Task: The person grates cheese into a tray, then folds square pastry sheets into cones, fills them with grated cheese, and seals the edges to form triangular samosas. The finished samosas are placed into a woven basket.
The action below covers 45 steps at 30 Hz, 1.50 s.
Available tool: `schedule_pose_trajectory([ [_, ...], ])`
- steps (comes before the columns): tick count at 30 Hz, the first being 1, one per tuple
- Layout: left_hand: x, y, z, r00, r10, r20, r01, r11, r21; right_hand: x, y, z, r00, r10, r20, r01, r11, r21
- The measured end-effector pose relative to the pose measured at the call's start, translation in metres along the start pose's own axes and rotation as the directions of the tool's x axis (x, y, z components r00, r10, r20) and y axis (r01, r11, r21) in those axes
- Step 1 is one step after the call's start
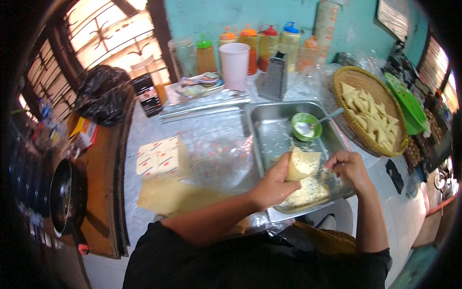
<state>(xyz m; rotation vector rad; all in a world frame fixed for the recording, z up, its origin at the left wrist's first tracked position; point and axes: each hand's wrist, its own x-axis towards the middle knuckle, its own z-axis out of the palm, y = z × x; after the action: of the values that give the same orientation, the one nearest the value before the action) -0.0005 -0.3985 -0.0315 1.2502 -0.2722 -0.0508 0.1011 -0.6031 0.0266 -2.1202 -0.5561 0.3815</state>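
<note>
My left hand (pixel 274 187) grips a pale pastry wrapper (pixel 305 164) folded into an open cone, with whitish shredded filling showing in its mouth. Just right of the cone is my right hand (pixel 351 168), its fingertips pinched together; whatever they hold is too small to make out. Both hands are over a metal tray (pixel 274 139). A mound of pale, crumbly filling (pixel 310 192) lies at the tray's near end, partly hidden by my left hand. Toward its far end sits a small green bowl (pixel 299 134) of white paste, with a spoon (pixel 332 115) leaning in it.
Folded pastry triangles (pixel 370 118) fill a round woven basket (pixel 338 79) at right. Flat wrapper sheets (pixel 178 196) and a paper-covered block (pixel 161 158) lie left of the tray. Behind stand a box grater (pixel 274 77), a white cup (pixel 235 65) and several sauce bottles. A frying pan (pixel 61 197) is far left.
</note>
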Motion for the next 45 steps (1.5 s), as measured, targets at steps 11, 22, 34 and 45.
schedule_pose_trajectory([
  [11, 0.000, 0.001, 0.004, 0.996, -0.002, 0.086, -0.008, 0.992, 0.123, -0.030, -0.054, 0.036, 0.867, -0.483, -0.122, 0.480, 0.875, -0.054],
  [22, 0.005, -0.018, 0.003, 0.994, 0.100, 0.032, -0.102, 0.993, 0.059, -0.041, -0.057, 0.049, 0.966, -0.256, -0.043, 0.259, 0.949, 0.178],
  [34, 0.000, 0.006, 0.006, 0.996, 0.052, 0.070, -0.065, 0.978, 0.198, -0.036, -0.055, 0.050, 0.979, -0.205, -0.016, 0.204, 0.958, 0.201],
  [45, 0.002, 0.014, 0.001, 0.991, -0.092, 0.097, 0.089, 0.995, 0.033, -0.026, -0.021, 0.017, 0.968, -0.181, -0.172, 0.224, 0.934, 0.280],
])
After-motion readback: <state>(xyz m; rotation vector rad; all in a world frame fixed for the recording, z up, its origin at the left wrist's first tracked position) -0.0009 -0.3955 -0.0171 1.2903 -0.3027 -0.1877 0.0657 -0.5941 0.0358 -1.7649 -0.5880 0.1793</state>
